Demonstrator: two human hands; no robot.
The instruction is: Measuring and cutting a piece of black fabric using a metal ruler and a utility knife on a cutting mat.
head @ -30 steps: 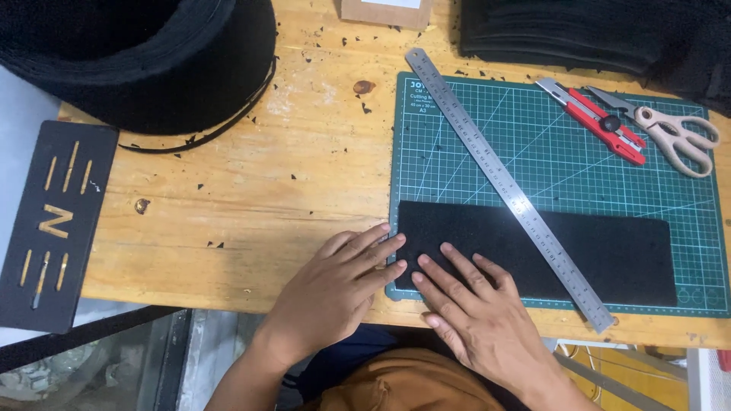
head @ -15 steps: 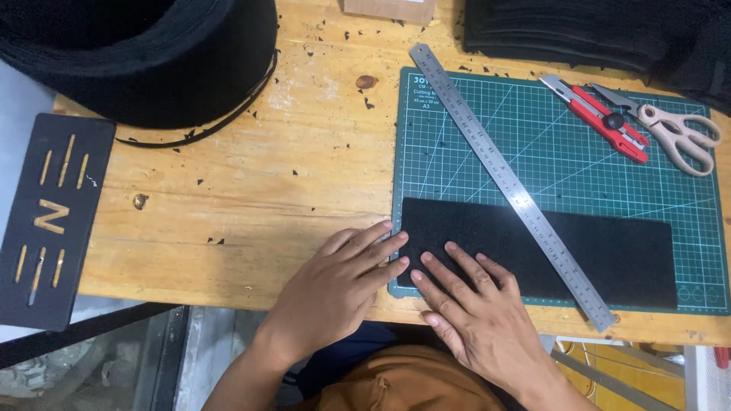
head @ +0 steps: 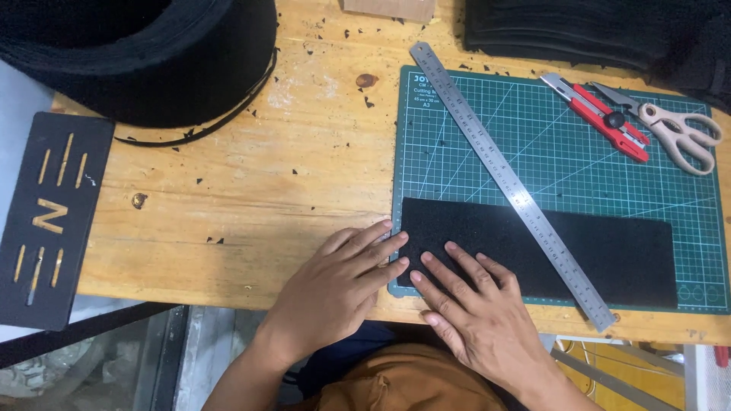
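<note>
A: Black sheet [head: 579, 251] lies near edge of green cutting mat [head: 563, 152], under steel ruler [head: 510, 183].

B: Left hand [head: 335, 293], right hand [head: 476, 320] flat, open, together on its left end (looks thin, limp; lift by an edge).

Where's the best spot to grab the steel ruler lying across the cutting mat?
Probably the steel ruler's upper end, coming from above the green cutting mat. That end lies bare on the mat, while the lower part crosses the black sheet. It lies flat and thin, so pinch its long edges there. Both the left hand and right hand are flat by the sheet's left end.
</note>
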